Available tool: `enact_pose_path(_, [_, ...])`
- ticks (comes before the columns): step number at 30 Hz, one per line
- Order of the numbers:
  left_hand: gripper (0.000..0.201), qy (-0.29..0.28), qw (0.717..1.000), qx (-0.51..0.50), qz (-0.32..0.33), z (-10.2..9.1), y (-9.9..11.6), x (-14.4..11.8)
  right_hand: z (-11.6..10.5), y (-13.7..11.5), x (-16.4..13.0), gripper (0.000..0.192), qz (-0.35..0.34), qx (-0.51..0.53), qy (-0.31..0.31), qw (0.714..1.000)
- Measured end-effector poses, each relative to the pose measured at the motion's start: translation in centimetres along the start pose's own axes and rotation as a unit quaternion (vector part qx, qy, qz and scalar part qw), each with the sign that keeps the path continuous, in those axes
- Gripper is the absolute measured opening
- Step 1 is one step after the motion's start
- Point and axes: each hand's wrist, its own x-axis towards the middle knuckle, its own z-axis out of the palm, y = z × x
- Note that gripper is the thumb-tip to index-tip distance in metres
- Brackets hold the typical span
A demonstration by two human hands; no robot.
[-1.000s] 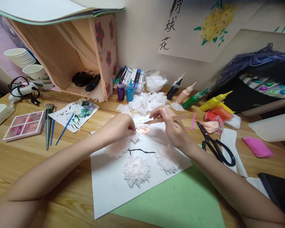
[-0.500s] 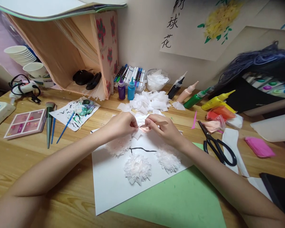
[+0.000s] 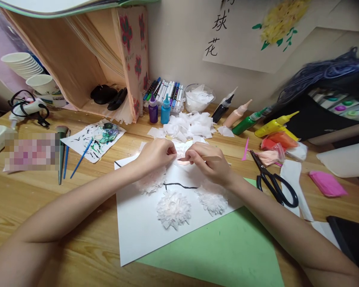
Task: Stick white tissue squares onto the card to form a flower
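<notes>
My right hand [image 3: 208, 161] is closed around a thin wooden craft stick [image 3: 213, 158], whose flat end sticks out past the knuckles. Close on its left, my left hand [image 3: 159, 154] has thumb and fingers pinched together; what is between them is too small to make out. Both hands are over the upper part of a white sheet [image 3: 146, 239]. Under the right fingertips a peach-coloured patch [image 3: 184, 162] shows on the sheet. Fluffy white paper flowers lie below: one at the middle [image 3: 174, 210], one at the right [image 3: 212, 200], and one partly under my left wrist [image 3: 151, 182].
Behind the hands lies a pile of white paper pieces [image 3: 191, 126], with a glass bowl [image 3: 199, 99] behind it. Paint bottles [image 3: 249, 122] stand around. Black scissors [image 3: 275, 185] lie at right, brushes [image 3: 60, 159] at left. Green paper [image 3: 209, 247] lies under the sheet.
My right hand has moved slightly right, away from the left one. The white paper piece that hung below my fingers no longer shows there. The view has shifted a little.
</notes>
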Motion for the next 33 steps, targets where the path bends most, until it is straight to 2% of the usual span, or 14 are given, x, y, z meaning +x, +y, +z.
enact_pose_path(3, [0.02, -0.002, 1.0, 0.003, -0.003, 0.0, 0.1, 0.0, 0.2, 0.1, 0.0, 0.034, -0.025, -0.034, -0.028, 0.999])
enact_pose_path(11, [0.021, 0.0, 1.0, 0.009, -0.009, 0.2, 0.0, 0.2, 0.7, 0.8, 0.1, 0.034, -0.033, -0.071, -0.028, 0.997])
enact_pose_path(13, [0.021, 0.001, 1.0, 0.009, -0.012, 0.3, 0.0, 0.2, 0.7, 0.8, 0.2, 0.035, 0.008, -0.064, -0.024, 0.998])
enact_pose_path(17, [0.022, 0.006, 1.0, 0.013, -0.011, 0.4, 0.0, 0.2, 0.9, 0.8, 0.4, 0.036, 0.152, 0.005, 0.008, 0.988])
enact_pose_path(20, [0.022, 0.013, 1.0, 0.018, -0.009, 0.5, 0.0, 0.1, 0.8, 0.7, 0.5, 0.034, 0.197, 0.068, 0.018, 0.978])
enact_pose_path(26, [0.022, 0.013, 1.0, 0.022, -0.014, 0.5, 0.2, 0.2, 0.5, 0.5, 0.2, 0.038, 0.139, 0.049, 0.028, 0.989])
enact_pose_path(29, [0.023, 0.01, 0.999, 0.026, -0.017, 0.4, 0.3, 0.3, 0.8, 0.6, 0.0, 0.035, 0.128, 0.03, 0.007, 0.991])
enact_pose_path(33, [0.023, 0.007, 1.0, 0.016, -0.018, 0.3, 0.3, 0.3, 1.3, 0.9, -0.1, 0.035, 0.115, -0.001, 0.02, 0.993])
